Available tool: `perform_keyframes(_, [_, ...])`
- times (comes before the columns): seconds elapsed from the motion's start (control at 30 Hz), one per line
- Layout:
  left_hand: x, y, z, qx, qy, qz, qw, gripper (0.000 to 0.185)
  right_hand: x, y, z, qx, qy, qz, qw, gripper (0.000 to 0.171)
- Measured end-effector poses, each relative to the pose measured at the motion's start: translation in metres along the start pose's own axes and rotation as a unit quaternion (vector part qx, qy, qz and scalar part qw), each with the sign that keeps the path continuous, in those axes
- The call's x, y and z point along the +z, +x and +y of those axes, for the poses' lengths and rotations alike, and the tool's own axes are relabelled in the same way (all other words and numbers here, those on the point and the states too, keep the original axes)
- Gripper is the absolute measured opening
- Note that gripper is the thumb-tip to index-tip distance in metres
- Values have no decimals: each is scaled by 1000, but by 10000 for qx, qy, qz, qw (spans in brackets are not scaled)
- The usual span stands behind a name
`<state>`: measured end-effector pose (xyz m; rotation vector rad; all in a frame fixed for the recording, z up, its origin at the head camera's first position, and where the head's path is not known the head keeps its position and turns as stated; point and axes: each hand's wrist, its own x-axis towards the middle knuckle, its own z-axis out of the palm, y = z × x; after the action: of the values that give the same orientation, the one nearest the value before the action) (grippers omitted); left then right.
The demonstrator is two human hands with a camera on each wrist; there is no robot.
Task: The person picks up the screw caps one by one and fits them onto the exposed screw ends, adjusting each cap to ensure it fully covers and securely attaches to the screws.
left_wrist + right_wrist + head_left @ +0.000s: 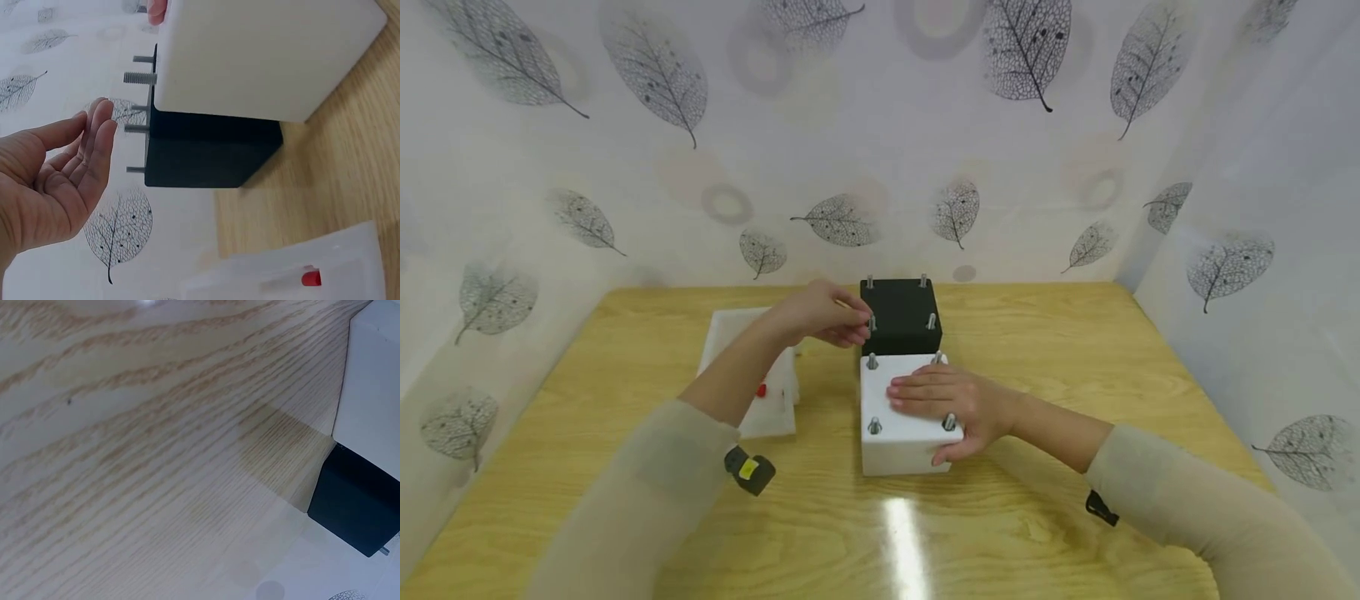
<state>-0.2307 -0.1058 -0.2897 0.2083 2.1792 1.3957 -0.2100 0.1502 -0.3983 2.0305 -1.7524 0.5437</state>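
Observation:
A white box [902,457] with an upright threaded bolt near each corner of its top stands in front of a black box [901,304] with similar bolts. My left hand [827,315] is beside the front left bolt of the black box. In the left wrist view, a gap separates the left fingertips [107,112] from the bolts [137,129], and I see nothing held. My right hand [958,406] rests flat on the right part of the white box's top, fingers straight, thumb down over the front edge. The right wrist view does not show that hand.
A white tray [721,333] stands left of the boxes, partly hidden by my left forearm, with a small red piece [310,278] in it. The wooden table [1037,333] meets a leaf-patterned curtain [880,150] at the back and sides.

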Motion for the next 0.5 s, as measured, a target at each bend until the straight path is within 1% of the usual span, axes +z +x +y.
perform_keyframes(0.07, [3, 3, 4, 7, 80, -50, 10000, 30, 0, 1, 0, 16, 12, 1, 10000, 69])
perform_keyframes(0.2, [11, 8, 13, -92, 279, -162, 9994, 30, -1, 1, -1, 66, 56, 23, 10000, 69])
perform_keyframes(0.3, [17, 10, 19, -176, 322, -330, 9988, 31, -1, 1, -2, 97, 79, 35, 9999, 70])
perform_keyframes(0.37, [20, 11, 23, -253, 250, -481, 9982, 32, -1, 1, -2, 114, 74, 38, 9999, 70])
perform_keyframes(0.5, [24, 14, 26, -451, -148, -707, 9964, 31, -2, 0, -2, 121, 45, 10, 9999, 70])
